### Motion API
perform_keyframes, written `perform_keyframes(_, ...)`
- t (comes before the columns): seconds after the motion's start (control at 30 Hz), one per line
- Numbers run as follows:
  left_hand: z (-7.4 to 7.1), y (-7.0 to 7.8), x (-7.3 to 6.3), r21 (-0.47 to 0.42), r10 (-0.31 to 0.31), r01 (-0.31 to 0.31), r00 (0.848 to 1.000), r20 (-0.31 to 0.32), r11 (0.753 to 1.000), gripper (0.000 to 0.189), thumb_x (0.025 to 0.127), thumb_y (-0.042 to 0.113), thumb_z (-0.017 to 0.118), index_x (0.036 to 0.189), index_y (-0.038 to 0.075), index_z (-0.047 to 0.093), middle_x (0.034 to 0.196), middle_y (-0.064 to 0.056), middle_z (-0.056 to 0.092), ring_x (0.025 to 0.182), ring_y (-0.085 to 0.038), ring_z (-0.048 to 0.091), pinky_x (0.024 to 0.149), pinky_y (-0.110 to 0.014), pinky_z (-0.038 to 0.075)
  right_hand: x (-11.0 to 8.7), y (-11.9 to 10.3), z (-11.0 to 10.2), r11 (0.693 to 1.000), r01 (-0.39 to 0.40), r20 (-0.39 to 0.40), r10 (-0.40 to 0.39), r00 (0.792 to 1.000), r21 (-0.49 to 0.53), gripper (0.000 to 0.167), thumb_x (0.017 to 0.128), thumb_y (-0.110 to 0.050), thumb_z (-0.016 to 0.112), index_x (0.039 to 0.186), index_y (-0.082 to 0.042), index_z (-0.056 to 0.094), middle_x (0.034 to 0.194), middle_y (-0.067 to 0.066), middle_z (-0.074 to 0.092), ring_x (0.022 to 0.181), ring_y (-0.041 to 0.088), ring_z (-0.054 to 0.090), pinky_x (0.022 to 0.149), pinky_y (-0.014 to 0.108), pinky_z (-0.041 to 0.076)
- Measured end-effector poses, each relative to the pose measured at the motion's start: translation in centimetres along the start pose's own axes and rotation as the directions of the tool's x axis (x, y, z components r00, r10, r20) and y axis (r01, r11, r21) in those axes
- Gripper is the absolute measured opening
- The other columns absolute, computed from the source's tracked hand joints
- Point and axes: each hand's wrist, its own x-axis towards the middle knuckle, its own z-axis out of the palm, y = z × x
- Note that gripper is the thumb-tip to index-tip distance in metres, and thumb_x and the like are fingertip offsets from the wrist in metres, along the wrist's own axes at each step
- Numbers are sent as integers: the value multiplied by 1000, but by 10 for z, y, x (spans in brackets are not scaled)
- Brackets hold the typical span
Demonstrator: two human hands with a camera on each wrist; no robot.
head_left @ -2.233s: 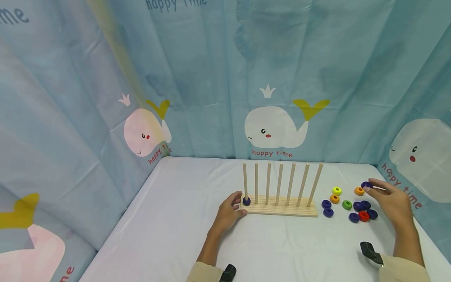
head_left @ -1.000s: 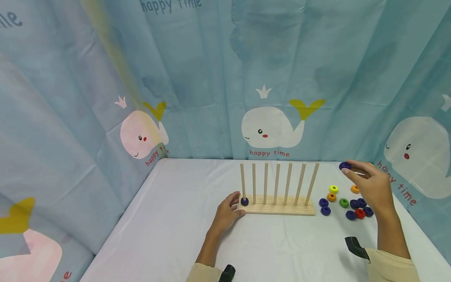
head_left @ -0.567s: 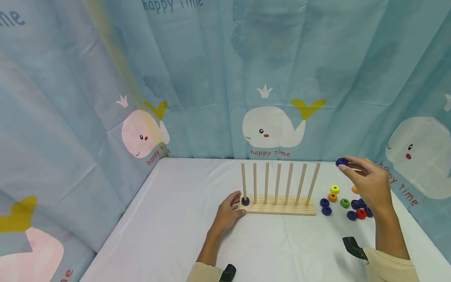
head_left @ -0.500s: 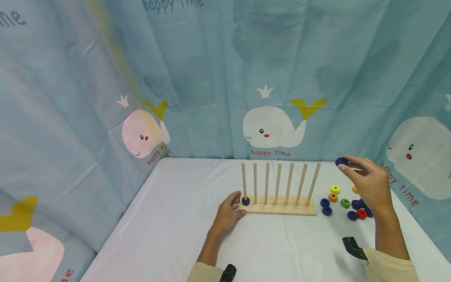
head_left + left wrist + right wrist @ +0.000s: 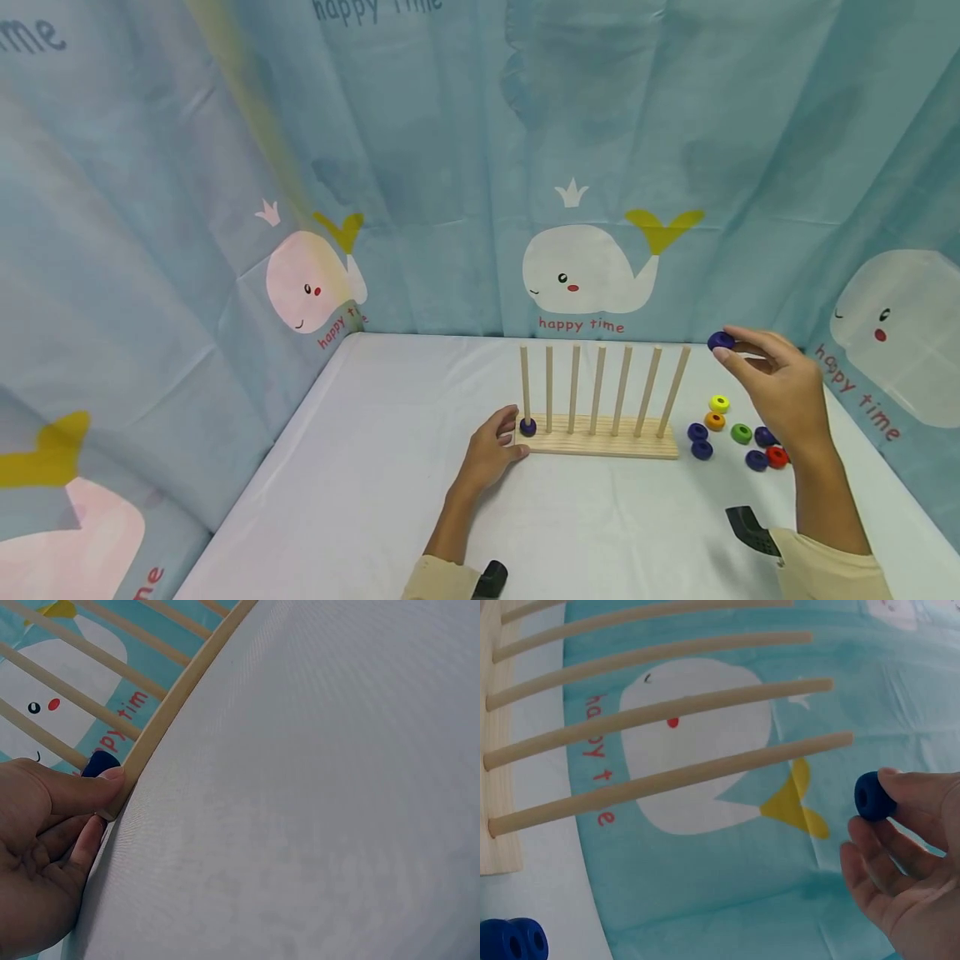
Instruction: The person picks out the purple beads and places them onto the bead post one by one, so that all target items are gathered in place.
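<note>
A pale wooden base point(image 5: 600, 447) with a row of upright pegs point(image 5: 597, 392) stands mid-table. On its leftmost peg, at the bottom, sits a dark blue bead point(image 5: 528, 427). My left hand point(image 5: 487, 450) grips the base's left end; in the left wrist view the thumb point(image 5: 82, 791) lies on top beside that bead. My right hand point(image 5: 787, 383) pinches another dark blue bead point(image 5: 721, 341) between thumb and fingers, raised right of the rightmost peg's top. The right wrist view shows this bead point(image 5: 874, 796) just off the peg tip, its hole facing the camera.
Loose beads lie on the white table to the right of the base: yellow point(image 5: 718, 404), orange point(image 5: 715, 421), green point(image 5: 741, 433), red point(image 5: 777, 457) and several dark blue ones point(image 5: 701, 450). A blue whale-print curtain point(image 5: 450, 208) hangs behind the table.
My right hand has lifted the blue bead from over the loose beads and carried it left and up toward the pegs, slowing lately. The left hand keeps its grip on the base.
</note>
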Motion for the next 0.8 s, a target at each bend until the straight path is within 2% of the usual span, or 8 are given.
perform_keyframes(0.2, 1, 1, -1, 5, 2, -2, 1000, -1, 1000, 73, 88, -2, 81, 154, 2, 51, 150, -19, 60, 137, -35, 59, 115, -40, 54, 2, -10, 2, 998, 62, -15, -62, 998, 30, 40, 100, -15, 76, 138, -6, 70, 118, -21, 60, 103, -14, 58, 90, -5, 44)
perform_keyframes(0.33, 1, 1, -2, 15, 3, -3, 1000, -2, 1000, 72, 88, -2, 81, 154, 2, 51, 149, -19, 60, 137, -35, 59, 115, -40, 54, 4, -21, 3, 992, 105, -14, -104, 994, 67, 39, 98, -9, 77, 137, -4, 71, 119, -24, 59, 103, -10, 60, 92, -4, 45)
perform_keyframes(0.8, 0, 3, -3, 12, 0, 0, 1000, -6, 1000, 72, 88, -2, 81, 154, 4, 52, 147, -18, 62, 136, -34, 60, 114, -40, 54, 7, -58, 25, 954, 199, 66, -218, 974, 222, 39, 95, 4, 76, 133, -1, 72, 123, -10, 64, 106, 0, 66, 99, 4, 51)
